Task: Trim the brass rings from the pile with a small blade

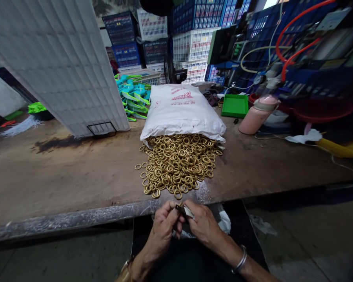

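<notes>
My left hand and my right hand meet just below the table's front edge, over my lap. Both pinch a small dark and silvery piece between their fingertips; I cannot make out what it is. A heap of brass rings lies on the worn wooden table right in front of my hands. The rings spill from the open mouth of a white sack with red print, lying flat behind the heap.
A ribbed white panel leans at the left. Teal and green plastic parts lie behind it. A green tray, a pink bottle, red hoses and stacked crates fill the back and right.
</notes>
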{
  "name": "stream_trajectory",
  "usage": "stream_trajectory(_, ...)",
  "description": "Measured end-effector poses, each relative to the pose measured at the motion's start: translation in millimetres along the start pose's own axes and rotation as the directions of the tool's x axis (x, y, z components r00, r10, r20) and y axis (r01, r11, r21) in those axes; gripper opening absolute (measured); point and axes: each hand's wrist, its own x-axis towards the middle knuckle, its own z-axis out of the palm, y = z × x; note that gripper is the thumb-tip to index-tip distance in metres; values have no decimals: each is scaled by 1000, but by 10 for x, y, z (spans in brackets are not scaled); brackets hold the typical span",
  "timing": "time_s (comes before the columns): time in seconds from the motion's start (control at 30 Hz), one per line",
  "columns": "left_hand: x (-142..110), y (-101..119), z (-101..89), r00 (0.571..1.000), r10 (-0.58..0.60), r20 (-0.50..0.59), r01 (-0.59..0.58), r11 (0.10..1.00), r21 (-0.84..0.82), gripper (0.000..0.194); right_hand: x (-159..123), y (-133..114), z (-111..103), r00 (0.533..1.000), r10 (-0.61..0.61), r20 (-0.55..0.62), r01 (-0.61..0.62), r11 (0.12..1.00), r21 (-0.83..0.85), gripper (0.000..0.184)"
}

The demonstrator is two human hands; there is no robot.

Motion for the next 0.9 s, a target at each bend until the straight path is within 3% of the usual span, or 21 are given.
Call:
stream_trajectory(0.23, -12, 22, 9, 999, 9, -48, -4, 995, 101, 29, -14, -7, 11, 1000, 13, -22, -17, 980, -197, 15)
stream_trajectory(0.9, -28, -34, -13, 995, 36, -96, -26, 994, 106, 32, -19, -32, 50, 996, 44, -79, -65, 958, -279, 17)
